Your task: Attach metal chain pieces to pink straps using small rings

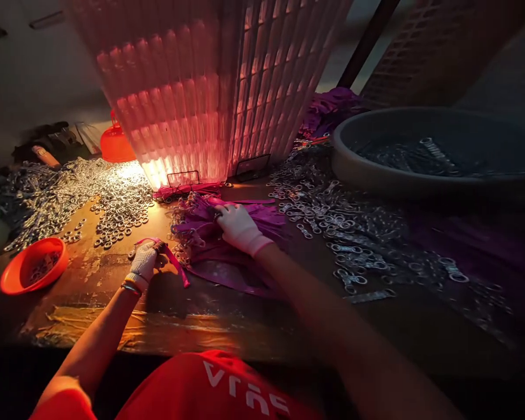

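Observation:
My left hand, in a white glove with bare fingertips, is closed on a magenta strap. One end of the strap hangs down to the right, and a short part shows above the fingers. My right hand, also gloved, lies over a pile of purple straps at the middle of the table. Its fingers are curled down onto the straps, with the tips partly hidden. Metal rings show at the left ends of these straps.
Heaps of metal ring links cover the table's left, with more metal links at right. An orange bowl stands left, a large grey basin right. Behind the straps rises a translucent ribbed panel. An orange lamp glows beside it.

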Motion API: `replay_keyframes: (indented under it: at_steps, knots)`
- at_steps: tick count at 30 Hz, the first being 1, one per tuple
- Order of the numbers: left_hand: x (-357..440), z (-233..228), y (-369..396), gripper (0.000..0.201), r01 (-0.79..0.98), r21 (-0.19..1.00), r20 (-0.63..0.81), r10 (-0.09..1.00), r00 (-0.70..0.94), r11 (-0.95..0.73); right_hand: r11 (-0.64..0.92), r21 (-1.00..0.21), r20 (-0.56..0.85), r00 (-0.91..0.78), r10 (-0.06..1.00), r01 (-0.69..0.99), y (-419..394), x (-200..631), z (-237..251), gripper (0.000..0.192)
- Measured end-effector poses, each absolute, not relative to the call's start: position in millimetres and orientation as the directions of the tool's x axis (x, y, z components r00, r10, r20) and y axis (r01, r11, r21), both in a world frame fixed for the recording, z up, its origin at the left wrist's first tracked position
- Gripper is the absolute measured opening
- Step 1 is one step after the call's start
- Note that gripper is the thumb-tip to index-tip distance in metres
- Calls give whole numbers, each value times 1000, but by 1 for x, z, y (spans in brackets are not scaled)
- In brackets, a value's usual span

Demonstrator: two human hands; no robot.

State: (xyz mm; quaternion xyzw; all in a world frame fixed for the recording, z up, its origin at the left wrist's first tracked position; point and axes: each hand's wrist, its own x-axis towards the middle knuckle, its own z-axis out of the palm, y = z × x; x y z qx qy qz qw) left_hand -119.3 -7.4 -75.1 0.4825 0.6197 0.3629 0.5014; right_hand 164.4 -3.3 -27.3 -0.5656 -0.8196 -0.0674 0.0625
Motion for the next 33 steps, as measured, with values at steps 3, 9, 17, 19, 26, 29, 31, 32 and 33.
replay_keyframes:
  at_steps: [3, 9, 17, 19, 26, 29, 31, 32, 33]
  knots:
    - [-125, -72, -19, 19, 92, 929, -354, 934, -49, 358, 297, 51, 240, -301, 923, 953, -24, 157, -23, 39]
    - [-159, -44, -59, 13, -112, 883, -466, 880, -98, 455, 619, -53, 85, -614, 785, 784, -137, 125, -81, 27]
    - [-65, -22, -82, 33, -96, 967, -197, 929, 314, 237, 443, -11, 19, -443, 896, 896, -149, 99, -110, 29]
    - [-42, -32, -78, 37, 81, 996, -64, 900, 432, 32, 417, -9, 25, -417, 909, 909, -142, 97, -107, 29]
    - [-103, -84, -88, 18, 672, 673, 94, 936, 339, -311, 414, -78, -2, -415, 910, 907, -143, 101, -98, 28]
    - [-142, -97, -87, 31, 806, 514, 166, 956, 244, -295, 455, -183, 0, -463, 887, 872, -157, 113, -91, 27]
    - [-156, -103, -78, 38, 849, 431, 166, 952, 258, -305, 418, -421, 43, -442, 896, 805, -169, 129, -86, 23]
    - [-160, -104, -72, 42, 861, 397, 154, 948, 278, -317, 354, -590, 55, -401, 914, 726, -175, 139, -83, 21]
    - [-162, -105, -66, 46, 870, 366, 140, 944, 299, -330, 271, -740, 50, -351, 935, 616, -182, 150, -82, 17]
